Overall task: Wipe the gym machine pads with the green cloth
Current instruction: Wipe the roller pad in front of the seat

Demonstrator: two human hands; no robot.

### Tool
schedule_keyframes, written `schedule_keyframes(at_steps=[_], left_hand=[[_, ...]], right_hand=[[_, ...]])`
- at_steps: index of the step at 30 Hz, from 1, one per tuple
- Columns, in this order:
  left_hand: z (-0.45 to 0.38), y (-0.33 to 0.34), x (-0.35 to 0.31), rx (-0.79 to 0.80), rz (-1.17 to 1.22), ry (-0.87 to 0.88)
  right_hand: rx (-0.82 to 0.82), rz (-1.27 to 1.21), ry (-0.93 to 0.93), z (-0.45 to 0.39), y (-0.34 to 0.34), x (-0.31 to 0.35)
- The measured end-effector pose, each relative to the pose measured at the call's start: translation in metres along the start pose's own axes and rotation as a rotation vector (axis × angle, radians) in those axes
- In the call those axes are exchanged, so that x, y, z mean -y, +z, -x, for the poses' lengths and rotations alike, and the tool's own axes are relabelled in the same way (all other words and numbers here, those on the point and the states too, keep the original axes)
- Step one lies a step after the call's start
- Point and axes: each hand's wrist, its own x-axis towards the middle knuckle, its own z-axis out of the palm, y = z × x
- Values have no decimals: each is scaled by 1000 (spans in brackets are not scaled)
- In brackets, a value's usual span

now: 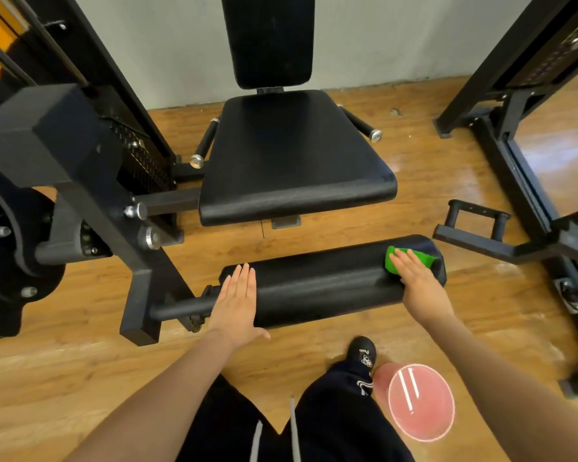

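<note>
Both hands on the roller pad [321, 283] at frame centre: left hand [236, 301] flat, fingers spread, bracing; right hand [417, 278] flat, pressing green cloth [409, 258] at its right end — mid-wipe, next stroke probably leftward.

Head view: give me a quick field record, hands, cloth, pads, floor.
left hand: flat, open, on the left end of the roller pad
right hand: flat, pressing the cloth on the roller's right end
cloth: green, bunched, partly under the fingers
seat: black, bare, beyond the roller
backrest: upright, bare
floor: wood
</note>
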Motion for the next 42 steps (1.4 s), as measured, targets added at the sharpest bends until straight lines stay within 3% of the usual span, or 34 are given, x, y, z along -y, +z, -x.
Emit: schedule_keyframes(at_steps=[10,21,31,34,42], left_hand=[[-34,-21,16,119,58,70],[-34,-18,17,83,72,69],[-13,-8,12,-39,-2,61],[9,7,14,-87,51,15],[32,17,39,-72,176,-61]], right_hand=[[36,-99,258,-28,-29,-21],[-136,-218,357,22,6,9],[-112,-235,438,31,12,41],[-86,-203,336,32,18,70],[79,-10,-203,41,50,174]])
